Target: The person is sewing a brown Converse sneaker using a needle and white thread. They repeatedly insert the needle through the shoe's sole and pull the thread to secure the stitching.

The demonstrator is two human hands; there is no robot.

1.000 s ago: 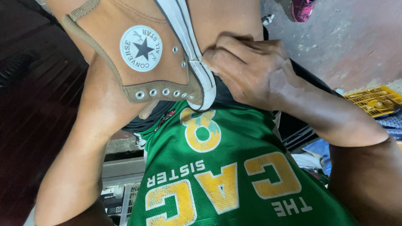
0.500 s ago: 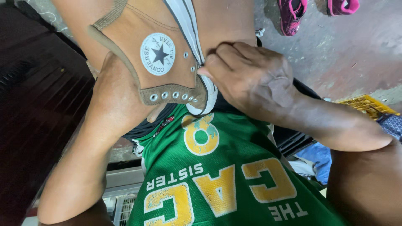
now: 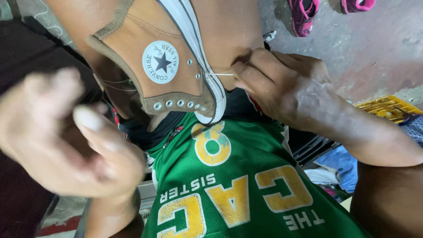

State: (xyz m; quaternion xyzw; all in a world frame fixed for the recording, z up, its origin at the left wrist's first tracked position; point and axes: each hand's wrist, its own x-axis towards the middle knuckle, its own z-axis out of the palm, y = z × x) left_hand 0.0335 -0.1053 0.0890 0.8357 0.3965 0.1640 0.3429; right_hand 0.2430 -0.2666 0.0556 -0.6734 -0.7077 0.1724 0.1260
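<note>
My right hand (image 3: 286, 88) is pinched shut on a needle (image 3: 219, 74), thumb and forefinger tight so the thin steel can't slip; its free end points left at the white sole edge (image 3: 194, 35) of the shoe (image 3: 163, 75). The tan high-top lies upside-down across my lap, sole edge turned toward the needle, so the seam where canvas meets rubber faces my fingers. A pale thread (image 3: 112, 81) trails off the shoe's left side, looking fairly taut, toward my left hand. That left hand (image 3: 75, 136) is up close to the camera and blurred, fingers curled in; I can't tell whether it grips the thread or anything at all. Under the shoe, my green jersey (image 3: 238, 189) serves as the rest. Further out, concrete floor (image 3: 370, 48), a pair of pink shoes (image 3: 308, 13) at the top, a yellow crate (image 3: 387, 108) at the right edge, blue cloth (image 3: 343, 161) below it.
</note>
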